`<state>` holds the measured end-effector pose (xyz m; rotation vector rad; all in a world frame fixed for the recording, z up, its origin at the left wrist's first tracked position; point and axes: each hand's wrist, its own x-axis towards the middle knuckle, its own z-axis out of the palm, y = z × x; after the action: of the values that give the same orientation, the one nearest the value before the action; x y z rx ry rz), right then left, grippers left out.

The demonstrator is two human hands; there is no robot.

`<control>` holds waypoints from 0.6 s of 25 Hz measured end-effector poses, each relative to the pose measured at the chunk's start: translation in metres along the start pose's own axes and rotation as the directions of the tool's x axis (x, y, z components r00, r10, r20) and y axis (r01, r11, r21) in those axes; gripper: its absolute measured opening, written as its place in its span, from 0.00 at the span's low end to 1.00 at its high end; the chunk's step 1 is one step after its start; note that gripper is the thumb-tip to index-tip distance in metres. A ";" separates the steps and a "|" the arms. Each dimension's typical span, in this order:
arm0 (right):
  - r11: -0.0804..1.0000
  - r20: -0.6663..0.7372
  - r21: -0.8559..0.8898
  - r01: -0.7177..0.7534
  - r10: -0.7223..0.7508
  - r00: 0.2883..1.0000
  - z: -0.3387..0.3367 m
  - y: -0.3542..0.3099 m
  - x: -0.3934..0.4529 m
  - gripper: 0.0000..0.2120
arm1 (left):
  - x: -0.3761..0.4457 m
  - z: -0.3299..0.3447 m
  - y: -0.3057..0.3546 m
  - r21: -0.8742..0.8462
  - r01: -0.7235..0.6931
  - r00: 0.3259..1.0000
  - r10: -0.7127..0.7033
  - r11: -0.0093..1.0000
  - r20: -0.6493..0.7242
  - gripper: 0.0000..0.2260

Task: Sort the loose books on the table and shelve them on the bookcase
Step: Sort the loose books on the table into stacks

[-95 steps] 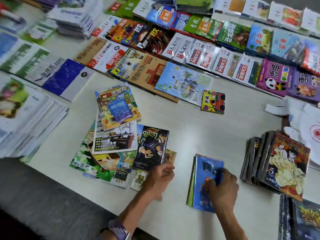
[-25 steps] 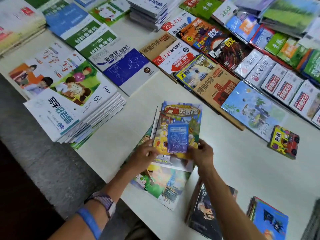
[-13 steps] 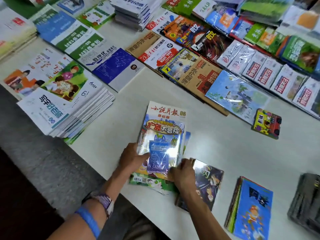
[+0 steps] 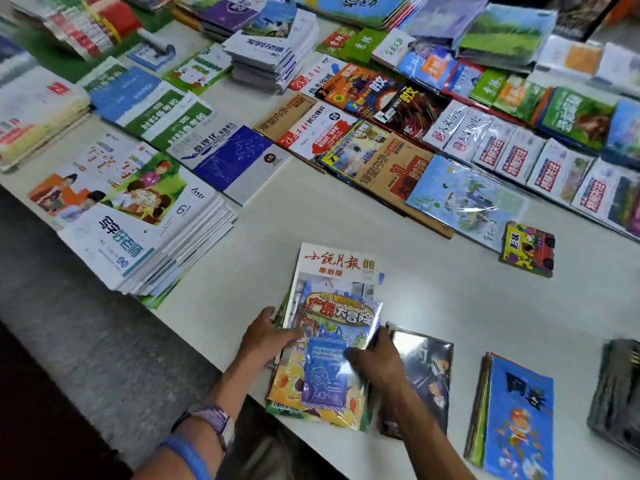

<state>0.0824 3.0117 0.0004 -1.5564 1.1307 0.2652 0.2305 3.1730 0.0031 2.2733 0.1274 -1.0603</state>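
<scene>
My left hand (image 4: pixel 266 341) and right hand (image 4: pixel 375 358) clasp the plastic-wrapped cartoon book (image 4: pixel 322 368) by its side edges, likely squaring it atop the white red-titled magazine (image 4: pixel 334 265) at the white desk (image 4: pixel 433 289) front edge. Bookcase unseen.

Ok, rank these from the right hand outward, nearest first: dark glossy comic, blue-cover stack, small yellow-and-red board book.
1. Dark glossy comic: directly beside the right hand.
2. Blue-cover stack: further right, near the table's front edge.
3. Small yellow-and-red board book: farthest, up-right, mid-table.
</scene>
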 end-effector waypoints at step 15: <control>0.680 0.009 0.726 0.100 -0.155 0.988 0.018 -0.050 0.000 0.41 | -0.003 -0.081 0.033 -0.386 -0.398 0.824 0.509 0.832 0.249 0.24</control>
<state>0.1278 3.0224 0.0261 -0.8858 0.8973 -0.2191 0.2927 3.1933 0.0608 1.6730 -0.3597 -1.0587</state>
